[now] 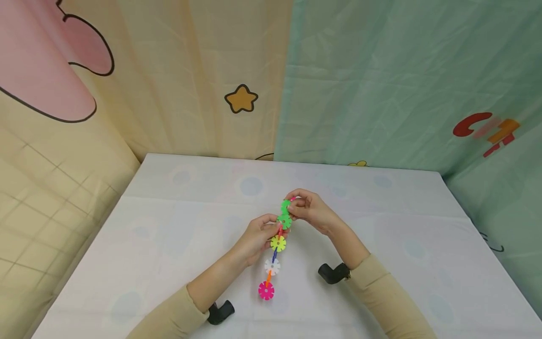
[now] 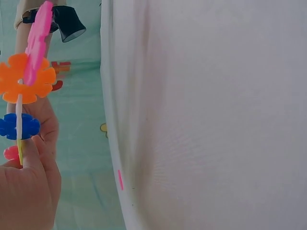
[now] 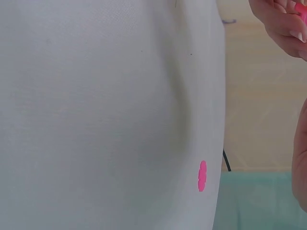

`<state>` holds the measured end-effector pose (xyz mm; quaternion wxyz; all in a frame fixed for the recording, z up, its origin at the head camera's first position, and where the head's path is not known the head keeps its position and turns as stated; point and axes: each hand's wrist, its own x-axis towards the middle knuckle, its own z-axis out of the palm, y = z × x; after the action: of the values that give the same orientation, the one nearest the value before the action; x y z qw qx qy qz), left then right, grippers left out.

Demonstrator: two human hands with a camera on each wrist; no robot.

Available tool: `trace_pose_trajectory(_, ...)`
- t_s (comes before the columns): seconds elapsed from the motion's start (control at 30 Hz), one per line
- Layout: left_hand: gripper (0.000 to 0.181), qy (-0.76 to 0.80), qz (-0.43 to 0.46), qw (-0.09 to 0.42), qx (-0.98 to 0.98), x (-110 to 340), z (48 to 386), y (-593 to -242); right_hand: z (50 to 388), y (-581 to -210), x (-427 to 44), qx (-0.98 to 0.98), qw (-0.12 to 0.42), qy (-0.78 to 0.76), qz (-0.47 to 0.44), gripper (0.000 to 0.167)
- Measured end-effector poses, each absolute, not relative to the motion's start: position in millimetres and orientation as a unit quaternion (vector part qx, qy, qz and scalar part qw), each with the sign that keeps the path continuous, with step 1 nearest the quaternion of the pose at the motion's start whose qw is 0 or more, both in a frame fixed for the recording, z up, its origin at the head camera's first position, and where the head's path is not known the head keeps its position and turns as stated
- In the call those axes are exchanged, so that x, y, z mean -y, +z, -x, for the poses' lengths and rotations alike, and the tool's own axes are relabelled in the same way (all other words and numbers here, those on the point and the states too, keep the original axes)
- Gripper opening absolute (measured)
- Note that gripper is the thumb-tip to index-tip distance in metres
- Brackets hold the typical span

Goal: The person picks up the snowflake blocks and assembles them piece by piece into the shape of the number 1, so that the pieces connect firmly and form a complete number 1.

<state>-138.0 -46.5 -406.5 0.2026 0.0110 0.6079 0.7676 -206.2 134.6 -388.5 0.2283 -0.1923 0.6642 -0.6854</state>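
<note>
A chain of notched plastic snowflake discs hangs between the two hands in the head view. From its lower end come a pink disc (image 1: 266, 291), an orange one edge-on, a white disc (image 1: 272, 267), a blue one edge-on, a yellow disc (image 1: 278, 243), a red one and two green discs (image 1: 284, 221). My left hand (image 1: 255, 238) pinches the chain around the red disc. Higher up, my right hand (image 1: 311, 210) holds the upper green disc between thumb and fingers. A bit of pink shows by its fingertips. The left wrist view has the orange disc (image 2: 29, 79) up close.
A white cloth (image 1: 203, 183) covers the table. One pink disc (image 3: 202, 176) appears edge-on near the cloth's far edge in the right wrist view. Black wrist mounts (image 1: 333, 273) stick out from both sleeves. Printed curtains (image 1: 190, 70) hang behind the table.
</note>
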Motion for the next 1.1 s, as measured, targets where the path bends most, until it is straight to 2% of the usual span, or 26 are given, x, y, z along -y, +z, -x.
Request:
trace_pose_trajectory(0.33, 0.021, 0.774, -0.004, 0.199, -0.601, 43.8, 138.5, -405.5, 204.8, -396.8, -135.8, -0.622, 0.242, -0.716, 0.206, 0.024)
trace_pose_trajectory(0.6, 0.02, 0.779, 0.005, 0.213, -0.589, 45.0, 133.6, -399.0, 199.5, -400.9, -136.7, -0.62, 0.197, -0.708, 0.274, 0.03)
trace_pose_trajectory(0.67, 0.021, 0.781, 0.005, 0.224, -0.583, 45.6, 132.2, -397.8, 197.6, -397.6, -137.0, -0.628, 0.183, -0.698, 0.292, 0.028)
trace_pose_trajectory(0.83, 0.022, 0.78, 0.005, 0.236, -0.58, 47.3, 129.9, -395.6, 192.4, -386.4, -136.1, -0.658, 0.164, -0.664, 0.316, 0.01)
trace_pose_trajectory(1.1, 0.026, 0.782, -0.001, 0.245, -0.573, 49.1, 130.2, -389.6, 184.1, -382.3, -133.8, -0.646, 0.142, -0.678, 0.321, 0.01)
